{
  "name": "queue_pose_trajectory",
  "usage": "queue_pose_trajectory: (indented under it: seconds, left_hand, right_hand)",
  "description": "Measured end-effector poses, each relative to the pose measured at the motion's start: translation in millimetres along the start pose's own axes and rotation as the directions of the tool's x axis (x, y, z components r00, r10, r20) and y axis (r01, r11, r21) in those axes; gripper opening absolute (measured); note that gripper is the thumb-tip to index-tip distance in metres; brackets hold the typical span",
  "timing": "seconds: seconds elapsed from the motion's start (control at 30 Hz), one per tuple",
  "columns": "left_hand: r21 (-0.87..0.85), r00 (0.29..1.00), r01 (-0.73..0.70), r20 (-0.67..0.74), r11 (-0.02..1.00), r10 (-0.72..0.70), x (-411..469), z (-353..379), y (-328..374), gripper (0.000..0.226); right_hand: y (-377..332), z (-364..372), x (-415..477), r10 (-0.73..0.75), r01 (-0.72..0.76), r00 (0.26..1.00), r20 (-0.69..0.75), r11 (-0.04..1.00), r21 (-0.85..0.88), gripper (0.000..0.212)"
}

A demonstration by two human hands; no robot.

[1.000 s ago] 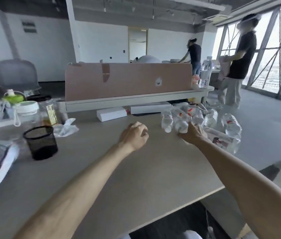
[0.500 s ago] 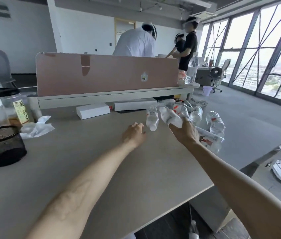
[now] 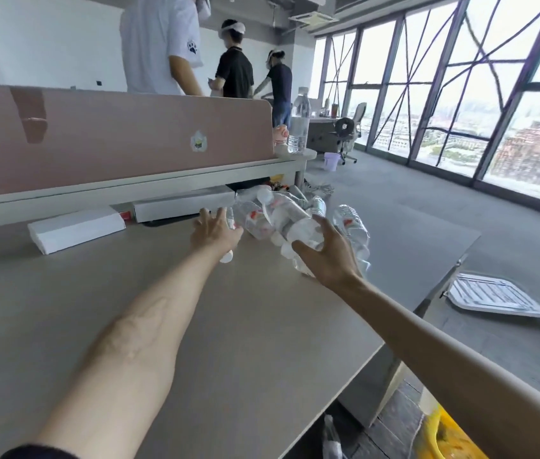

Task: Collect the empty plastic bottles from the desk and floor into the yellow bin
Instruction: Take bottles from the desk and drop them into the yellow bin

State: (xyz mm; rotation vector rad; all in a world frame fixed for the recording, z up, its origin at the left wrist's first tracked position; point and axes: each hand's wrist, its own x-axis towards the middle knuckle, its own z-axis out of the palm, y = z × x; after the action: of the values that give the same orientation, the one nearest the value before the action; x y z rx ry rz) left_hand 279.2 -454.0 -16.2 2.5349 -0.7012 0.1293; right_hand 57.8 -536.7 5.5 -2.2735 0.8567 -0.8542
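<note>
Bottle pile lies on the tabletop at its far right. Left hand sits left of the pile, right hand at its near right. Behind them is the partition on a shelf, with an upright bottle at the shelf's right end. Bin is on the floor, below the near right corner.
</note>
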Motion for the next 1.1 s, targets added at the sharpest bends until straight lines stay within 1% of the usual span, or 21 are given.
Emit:
queue_pose_trajectory:
  seconds: [0.1,0.17,0.2,0.33,0.43,0.5,0.6,0.7,0.8,0.9,1.03,1.1]
  left_hand:
    - [-0.014,0.998,0.033,0.047,0.999,-0.033,10.2,17.1,13.5,0.082]
    - [-0.017,0.994,0.081,0.07,0.997,-0.08,12.7,28.2,17.6,0.095]
    - [-0.02,0.992,0.104,0.073,0.994,-0.103,13.2,32.2,18.3,0.097]
    - [-0.052,0.991,0.132,0.04,0.99,-0.13,7.6,33.6,17.2,0.086]
    - [-0.134,0.991,0.133,-0.002,0.982,-0.134,1.3,26.1,12.0,0.083]
    - [-0.191,0.994,0.095,-0.039,0.977,-0.105,-4.3,17.7,7.3,0.082]
    - [-0.26,0.995,0.034,-0.084,0.965,-0.058,-19.6,1.6,2.8,0.077]
    - [-0.328,0.996,-0.028,-0.086,0.944,0.0,-42.2,-11.4,5.8,0.074]
    - [-0.381,0.996,-0.077,-0.079,0.921,0.051,-63.4,-19.3,15.0,0.074]
    - [-0.41,0.989,-0.146,-0.074,0.9,0.126,-82.6,-25.4,34.1,0.078]
    - [-0.439,0.974,-0.221,-0.054,0.871,0.22,-103.2,-24.5,74.9,0.078]
    - [-0.441,0.969,-0.234,-0.033,0.866,0.245,-113.3,-19.7,101.1,0.08]
  right_hand:
    - [6.2,-1.9,9.1,0.014,-0.013,1.0,-0.017,1.0,0.019,0.07]
    - [9.7,-2.8,12.9,0.023,-0.023,1.0,-0.013,0.999,0.025,0.069]
    - [11.2,-3.4,13.4,0.026,-0.026,1.0,-0.011,0.999,0.027,0.069]
    - [12.4,-8.3,13.0,0.05,-0.049,0.999,-0.008,0.997,0.056,0.075]
    - [6.0,-14.3,10.5,0.071,-0.07,0.997,-0.01,0.994,0.085,0.08]
    - [1.6,-18.0,7.6,0.079,-0.077,0.997,-0.014,0.992,0.102,0.08]
    - [-2.0,-21.5,4.8,0.088,-0.084,0.996,-0.031,0.991,0.106,0.071]
    - [-4.1,-26.5,-0.5,0.085,-0.079,0.995,-0.054,0.991,0.109,0.067]
    - [-7.0,-32.8,-12.6,0.084,-0.074,0.995,-0.062,0.986,0.152,0.07]
    - [-4.3,-43.2,-23.8,0.108,-0.092,0.991,-0.075,0.977,0.19,0.076]
    - [16.9,-65.0,-33.0,0.153,-0.128,0.981,-0.117,0.972,0.195,0.068]
    - [32.7,-80.2,-36.8,0.193,-0.163,0.972,-0.132,0.964,0.211,0.07]
